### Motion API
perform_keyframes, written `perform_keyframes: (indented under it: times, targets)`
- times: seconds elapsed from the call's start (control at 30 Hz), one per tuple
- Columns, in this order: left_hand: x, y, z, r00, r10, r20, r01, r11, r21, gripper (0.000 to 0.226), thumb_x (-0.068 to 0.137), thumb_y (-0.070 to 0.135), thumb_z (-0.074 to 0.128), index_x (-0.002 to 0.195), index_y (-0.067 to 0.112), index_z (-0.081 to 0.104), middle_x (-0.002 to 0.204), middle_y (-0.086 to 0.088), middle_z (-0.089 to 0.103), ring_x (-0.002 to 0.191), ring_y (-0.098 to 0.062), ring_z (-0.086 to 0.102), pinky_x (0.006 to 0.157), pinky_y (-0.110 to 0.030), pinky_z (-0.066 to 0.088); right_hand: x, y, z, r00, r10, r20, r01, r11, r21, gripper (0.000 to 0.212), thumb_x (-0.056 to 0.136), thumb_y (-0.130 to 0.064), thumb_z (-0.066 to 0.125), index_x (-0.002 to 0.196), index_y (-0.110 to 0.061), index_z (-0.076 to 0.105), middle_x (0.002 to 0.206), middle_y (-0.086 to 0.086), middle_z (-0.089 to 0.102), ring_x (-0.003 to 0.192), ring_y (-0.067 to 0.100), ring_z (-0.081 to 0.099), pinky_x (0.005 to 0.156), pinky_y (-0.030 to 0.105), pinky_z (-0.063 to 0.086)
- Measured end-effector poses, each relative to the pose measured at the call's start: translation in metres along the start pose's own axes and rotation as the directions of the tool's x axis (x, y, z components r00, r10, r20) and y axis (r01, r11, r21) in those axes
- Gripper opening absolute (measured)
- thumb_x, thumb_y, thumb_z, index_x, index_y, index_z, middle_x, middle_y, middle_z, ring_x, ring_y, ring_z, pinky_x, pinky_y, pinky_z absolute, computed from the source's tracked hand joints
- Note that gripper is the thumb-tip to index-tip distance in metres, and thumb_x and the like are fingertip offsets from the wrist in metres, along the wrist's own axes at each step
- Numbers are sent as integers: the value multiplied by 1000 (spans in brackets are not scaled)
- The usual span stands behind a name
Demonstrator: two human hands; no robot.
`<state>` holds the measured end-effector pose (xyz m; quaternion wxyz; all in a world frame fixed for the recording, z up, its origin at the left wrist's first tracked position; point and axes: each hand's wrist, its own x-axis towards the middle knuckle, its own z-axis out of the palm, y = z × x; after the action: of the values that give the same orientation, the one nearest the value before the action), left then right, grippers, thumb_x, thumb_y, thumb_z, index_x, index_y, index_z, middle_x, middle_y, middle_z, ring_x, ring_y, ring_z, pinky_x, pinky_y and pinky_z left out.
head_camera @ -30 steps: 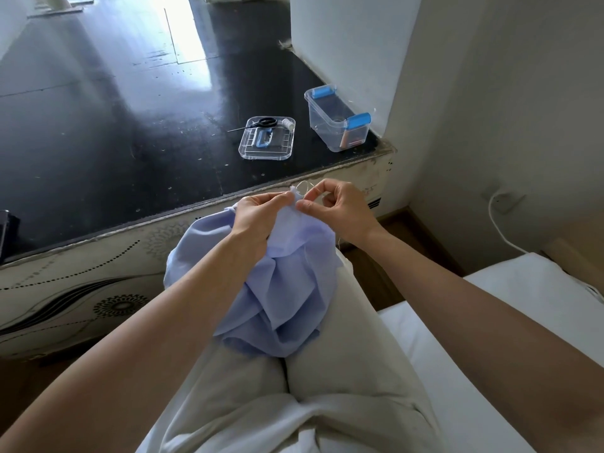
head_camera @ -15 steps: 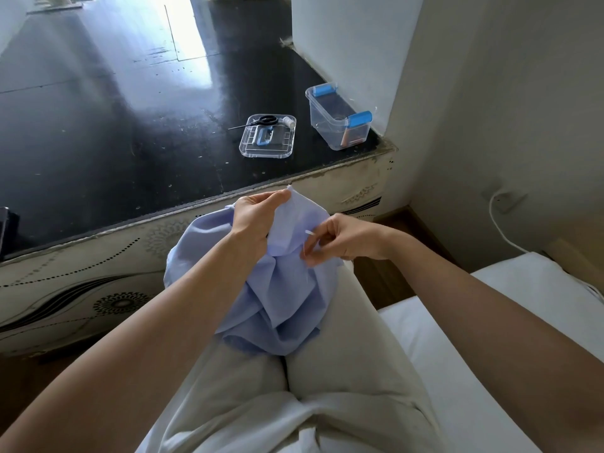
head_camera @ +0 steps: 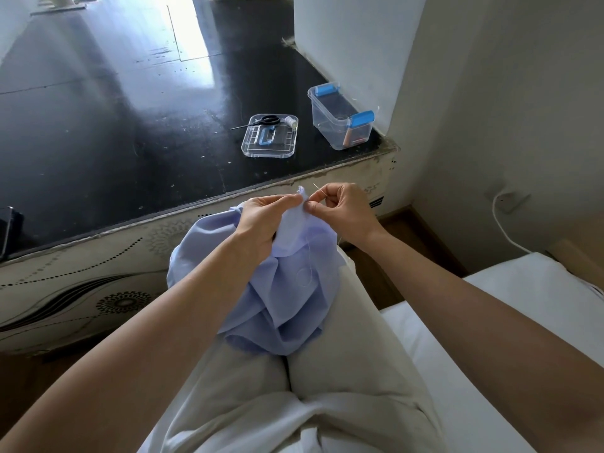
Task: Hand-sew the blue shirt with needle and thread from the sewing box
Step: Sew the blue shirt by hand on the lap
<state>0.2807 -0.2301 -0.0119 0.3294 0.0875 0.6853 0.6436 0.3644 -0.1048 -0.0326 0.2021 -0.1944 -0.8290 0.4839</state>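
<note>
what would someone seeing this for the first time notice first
The blue shirt bunched on the person's lap at centre, the left hand pinching its raised edge and the right hand pinching a needle beside it. Beyond, on the black tabletop, stand the open clear sewing box and its lid with scissors on it.

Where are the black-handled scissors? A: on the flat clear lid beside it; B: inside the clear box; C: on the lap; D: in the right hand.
A: the scissors lie across the far edge of the flat clear lid, to the left of the clear box.
</note>
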Motion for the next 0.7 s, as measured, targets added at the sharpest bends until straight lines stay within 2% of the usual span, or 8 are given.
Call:
perform_keyframes:
  times: [0.1,0.2,0.33,0.4,0.47,0.57,0.63,0.7]
  targets:
    - [4,-1,-2,1000,-9,-2,9,1000,29,6,90,16,67,86,13,64,78,-1,67,70,-13,64,63,-26,54,-3,0,-4,997,-2,81,1,1000,15,18,89,-25,69,89,-7,68,85,11,70,72,14,62,64,16,55]
    - [6,3,-5,998,-50,31,46,994,99,23,96,21,59,75,11,60,54,5,62,58,-11,60,50,-17,50,-6,-2,-8,980,-26,198,17,999,49,17,89,-20,69,88,-3,68,73,5,65,60,6,56,58,12,50]
    - [1,3,-5,1000,-13,22,11,995,99,11,90,20,68,84,11,71,83,-10,68,75,-22,63,66,-29,53,-5,-1,-20,979,-36,200,6,989,145,10,92,-17,65,99,-11,63,70,14,61,57,11,52,55,19,49]
    - [-1,3,-7,998,19,60,-28,987,157,10,91,20,67,90,12,72,94,-15,67,83,-24,61,76,-35,50,-4,-1,-22,989,-21,147,-8,980,196,20,96,-13,59,116,-13,57,62,4,58,52,8,51,53,18,48]
    - [0,4,-7,993,48,106,-76,959,274,15,92,22,66,97,10,73,93,-14,67,84,-20,61,77,-33,49,-1,-2,-22,986,-35,164,4,982,186,29,98,-12,54,126,-17,53,61,-10,60,56,5,57,59,18,52]
    - [0,4,-7,982,129,141,-172,920,351,13,91,22,68,94,11,74,84,-6,70,76,-12,62,68,-23,50,2,-1,-19,970,-37,238,15,995,95,16,97,-17,58,112,-15,62,82,-7,64,81,10,63,72,26,57]
    - [0,3,-8,964,206,167,-256,887,384,10,90,19,69,91,10,74,81,-3,70,74,-10,63,63,-17,50,1,1,-19,981,-12,195,-2,997,73,7,94,-21,63,98,-14,62,85,1,64,84,17,63,71,27,58]
    - [0,3,-11,951,258,170,-307,843,441,7,89,20,70,90,14,73,81,-1,69,73,-9,63,62,-14,50,0,4,-20,988,13,153,-27,996,87,8,94,-21,63,95,-13,61,86,7,64,82,20,64,69,27,58]
